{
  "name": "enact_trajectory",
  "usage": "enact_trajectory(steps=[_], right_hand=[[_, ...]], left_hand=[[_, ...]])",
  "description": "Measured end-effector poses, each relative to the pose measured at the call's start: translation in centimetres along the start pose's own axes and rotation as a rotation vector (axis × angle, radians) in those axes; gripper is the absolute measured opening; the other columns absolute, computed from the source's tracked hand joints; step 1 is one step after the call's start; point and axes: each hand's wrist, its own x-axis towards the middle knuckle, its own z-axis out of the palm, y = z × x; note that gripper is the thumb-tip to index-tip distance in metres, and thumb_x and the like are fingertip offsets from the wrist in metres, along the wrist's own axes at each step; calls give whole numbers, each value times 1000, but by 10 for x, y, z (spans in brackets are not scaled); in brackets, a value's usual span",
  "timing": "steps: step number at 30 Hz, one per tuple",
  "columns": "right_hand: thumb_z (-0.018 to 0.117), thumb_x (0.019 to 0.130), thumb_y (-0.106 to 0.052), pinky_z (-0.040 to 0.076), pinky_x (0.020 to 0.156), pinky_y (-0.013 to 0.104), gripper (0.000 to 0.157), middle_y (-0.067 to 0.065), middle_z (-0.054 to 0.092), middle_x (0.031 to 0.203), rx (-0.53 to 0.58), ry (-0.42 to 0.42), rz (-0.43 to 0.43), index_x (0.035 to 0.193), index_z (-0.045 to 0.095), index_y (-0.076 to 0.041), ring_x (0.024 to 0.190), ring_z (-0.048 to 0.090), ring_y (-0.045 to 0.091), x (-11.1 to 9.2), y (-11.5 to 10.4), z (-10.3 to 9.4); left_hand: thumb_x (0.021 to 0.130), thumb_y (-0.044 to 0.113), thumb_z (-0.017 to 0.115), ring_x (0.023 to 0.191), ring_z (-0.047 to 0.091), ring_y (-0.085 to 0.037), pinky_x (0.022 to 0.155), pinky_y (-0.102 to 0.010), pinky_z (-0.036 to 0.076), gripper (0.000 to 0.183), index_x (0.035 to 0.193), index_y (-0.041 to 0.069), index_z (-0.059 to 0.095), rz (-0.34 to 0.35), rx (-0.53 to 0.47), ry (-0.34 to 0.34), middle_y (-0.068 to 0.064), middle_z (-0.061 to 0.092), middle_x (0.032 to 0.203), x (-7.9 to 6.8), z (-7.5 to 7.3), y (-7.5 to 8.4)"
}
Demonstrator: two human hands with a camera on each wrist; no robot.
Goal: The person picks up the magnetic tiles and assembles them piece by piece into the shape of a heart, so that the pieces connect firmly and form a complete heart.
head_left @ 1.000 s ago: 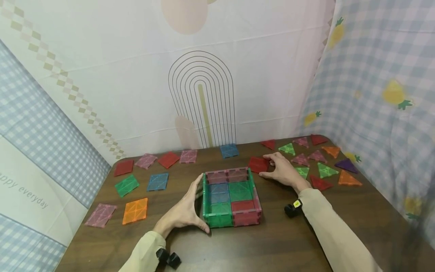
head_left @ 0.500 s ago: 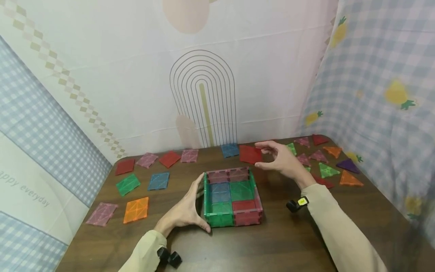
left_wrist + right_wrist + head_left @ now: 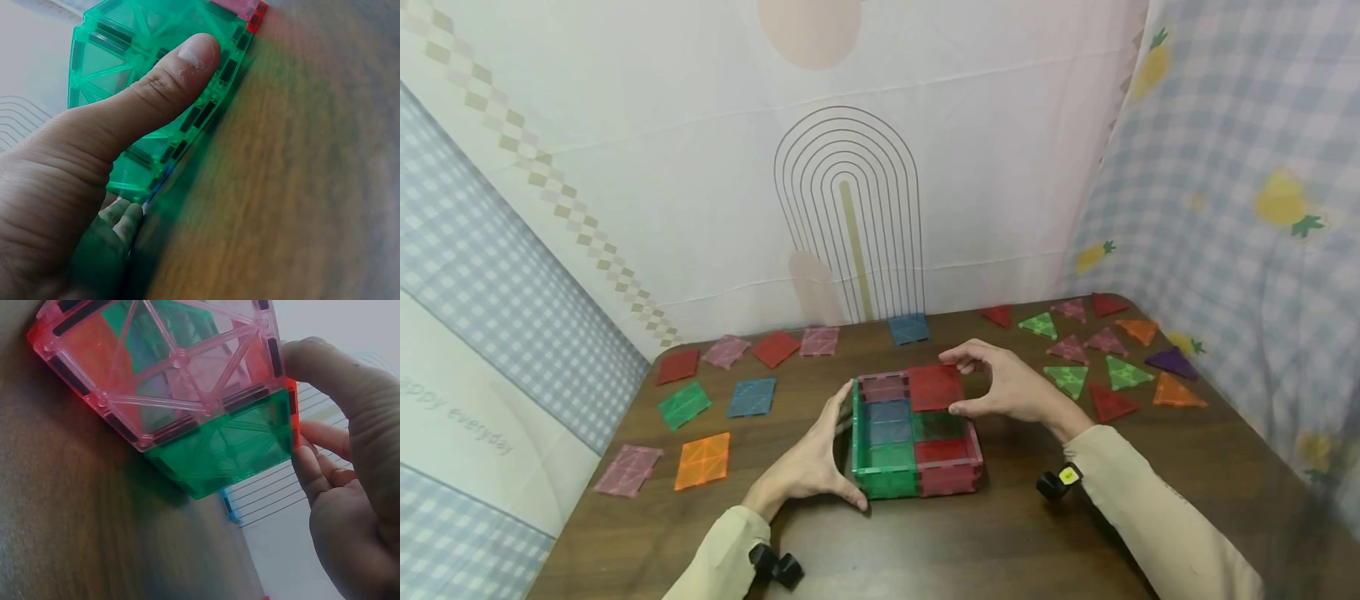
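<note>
An open-topped box of translucent magnetic tiles (image 3: 886,483) stands on the table, with green and pink walls and a floor of blue, green and red squares. My left hand (image 3: 805,465) holds its left side: in the left wrist view the thumb (image 3: 194,56) lies on the green front wall (image 3: 103,62), fingers along the side. My right hand (image 3: 1015,390) pinches a red square magnetic tile (image 3: 935,388) by its right edge, over the box's back right quarter. In the right wrist view the red tile's edge (image 3: 294,425) shows at the top of the green wall (image 3: 231,444).
Several loose square tiles, among them an orange one (image 3: 702,461) and a green one (image 3: 684,405), lie at left on the wooden table (image 3: 880,554). A blue square (image 3: 908,329) lies behind the box. Several triangle tiles, one purple (image 3: 1172,363), lie at right.
My right hand has lifted the red square tile from the table behind the box's right side and brought it over the box's back right corner. The left hand stays at the box.
</note>
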Motion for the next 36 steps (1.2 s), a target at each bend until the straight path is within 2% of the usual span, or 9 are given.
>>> enact_trajectory(steps=[4, 8, 13, 15, 18, 21, 28, 33, 36], right_hand=[[96, 91, -31, 52, 110, 56, 71, 2, 64, 149, 0, -16, -5, 153, 63, -24, 126, 62, 26, 1, 1, -1], [95, 92, -30, 52, 112, 51, 84, 7, 55, 161, 62, -57, 15, 164, 52, -24, 131, 60, 27, -5, 7, -1], [89, 97, -20, 50, 118, 45, 99, 11, 39, 175, 287, -150, 54, 176, 29, -22, 150, 50, 30, -24, 29, 2], [86, 100, -16, 49, 120, 39, 100, 14, 32, 179, 383, -195, 45, 178, 23, -17, 156, 44, 28, -33, 39, 3], [81, 102, -9, 48, 121, 33, 98, 20, 25, 181, 472, -244, 29, 178, 19, -9, 160, 41, 20, -49, 48, 3], [78, 103, -3, 47, 122, 30, 95, 24, 22, 181, 503, -268, 26, 178, 19, -8, 159, 41, 12, -62, 50, 2], [70, 105, 6, 47, 122, 31, 91, 25, 20, 181, 528, -258, 62, 178, 20, -13, 157, 44, 10, -82, 49, -4], [66, 107, 7, 49, 120, 31, 89, 28, 16, 181, 554, -255, 62, 179, 17, -10, 156, 46, 16, -85, 52, -5], [65, 107, 6, 51, 119, 32, 88, 30, 16, 180, 566, -250, 66, 179, 16, -9, 155, 48, 22, -88, 52, -7]], left_hand=[[56, 32, 115, 166, 31, -36, 129, -58, 38, 173, 179, 33, -6, 5, -7, 0, -4, 4, 186, 1, -1, 1], [56, 30, 115, 166, 31, -37, 129, -57, 37, 174, 179, 31, -7, 7, -15, -9, -5, 4, 186, 2, -2, 1], [58, 21, 114, 166, 30, -37, 129, -49, 39, 170, 179, 35, -5, 9, -47, -24, -6, 5, 186, 6, -3, -1], [59, 16, 112, 165, 33, -38, 127, -48, 42, 167, 180, 33, -2, 18, -63, -19, -9, 9, 185, 7, -4, -2], [60, 10, 111, 162, 38, -42, 124, -47, 45, 162, 180, 27, 5, 39, -86, -12, -13, 18, 182, 10, -4, -2], [62, 10, 111, 160, 43, -41, 123, -45, 48, 158, 180, 25, 7, 50, -92, -21, -13, 24, 180, 13, -2, -1], [65, 12, 111, 158, 48, -35, 121, -38, 50, 152, 180, 27, 13, 72, -71, -38, -9, 31, 177, 27, 6, -1], [65, 13, 111, 157, 49, -34, 121, -37, 50, 150, 179, 26, 16, 89, -57, -52, -9, 35, 175, 34, 6, -1], [71, 9, 108, 154, 52, -35, 119, -36, 52, 140, 179, 23, 19, 83, -77, -72, -9, 36, 175, 41, 3, -3]])
